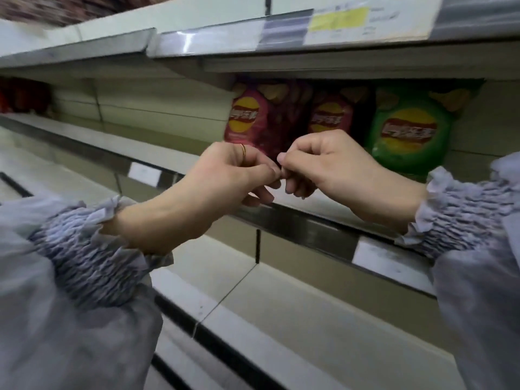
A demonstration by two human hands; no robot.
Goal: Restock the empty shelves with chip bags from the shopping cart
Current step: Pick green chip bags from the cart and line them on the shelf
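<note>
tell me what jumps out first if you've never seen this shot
The two hands meet fingertip to fingertip at centre frame: the left hand, wearing a thin ring, and the right hand, both with curled fingers. Behind them on the shelf stand red chip bags and, to their right, a bright green chip bag.

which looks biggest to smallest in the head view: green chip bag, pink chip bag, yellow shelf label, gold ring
1. green chip bag
2. pink chip bag (partly hidden, so unsure)
3. yellow shelf label
4. gold ring
</note>
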